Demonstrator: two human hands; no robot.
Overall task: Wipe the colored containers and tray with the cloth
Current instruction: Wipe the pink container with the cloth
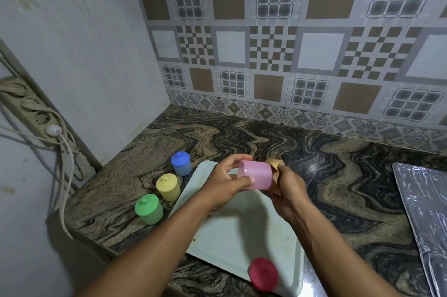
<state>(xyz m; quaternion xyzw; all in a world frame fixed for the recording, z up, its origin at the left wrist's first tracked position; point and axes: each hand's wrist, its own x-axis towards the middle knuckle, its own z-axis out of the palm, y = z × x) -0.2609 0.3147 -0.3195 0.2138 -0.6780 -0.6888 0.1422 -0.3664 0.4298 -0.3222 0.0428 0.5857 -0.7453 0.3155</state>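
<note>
Both hands meet above the pale tray (232,243): the left hand (226,184) grips the pink container (256,174), lying on its side with its mouth toward the left, while the right hand (289,190) closes on a tan cloth (275,166) pressed against the container's base (most of the cloth is hidden behind hand and container). Left of the tray, on the marbled counter (314,151), the blue container (181,163), yellow container (168,186) and green container (148,208) stand upright in a diagonal row, lids on. A red lid (263,273) rests at the tray's near edge. A silver tray (425,219) lies at the far right.
</note>
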